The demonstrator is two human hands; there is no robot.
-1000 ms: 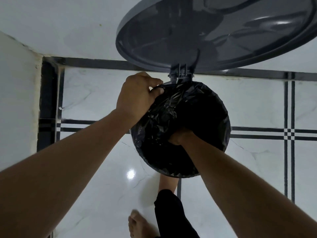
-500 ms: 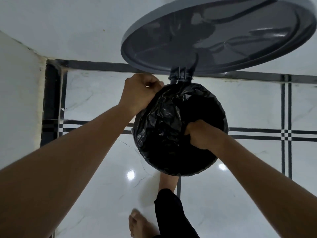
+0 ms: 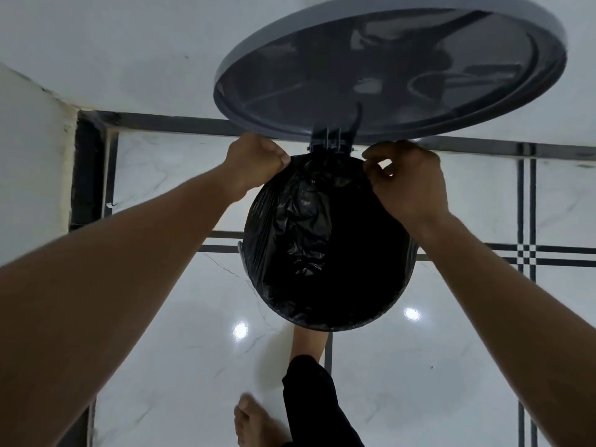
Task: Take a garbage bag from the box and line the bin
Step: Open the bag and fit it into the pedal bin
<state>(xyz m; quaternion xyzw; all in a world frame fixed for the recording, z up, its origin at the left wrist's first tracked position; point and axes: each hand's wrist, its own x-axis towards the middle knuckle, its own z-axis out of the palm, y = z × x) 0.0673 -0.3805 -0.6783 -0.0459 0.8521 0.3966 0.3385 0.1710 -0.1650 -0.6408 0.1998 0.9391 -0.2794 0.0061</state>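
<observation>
The left hand (image 3: 258, 161) is closed in a loose fist at the far left of the bin's rim, with the edge of the black garbage bag (image 3: 300, 227) gathered under its fingers. The right hand (image 3: 408, 179) sits at the far right of the rim, thumb and forefinger pinched together on the bag's edge while the other fingers curl above. Both forearms reach in from the lower corners toward the far side of the bin, one on each side of the hinge (image 3: 330, 145).

The bag lies inside the round bin (image 3: 239, 248), its crinkled plastic lining the inner wall and its edge folded over the near and side rim; the bottom is too dark to make out. A sliver of the bin's grey rim shows at the left, below the bag.

Above the hinge, the grey round lid (image 3: 387, 66) stands raised open, its underside facing the camera.

Under the bin's near edge, a bare foot (image 3: 306, 343) reaches forward below a black trouser leg (image 3: 309, 401); whether it presses a pedal is hidden. A second bare foot (image 3: 254, 424) stands on the glossy white floor (image 3: 161, 366), which carries dark tile lines.
</observation>
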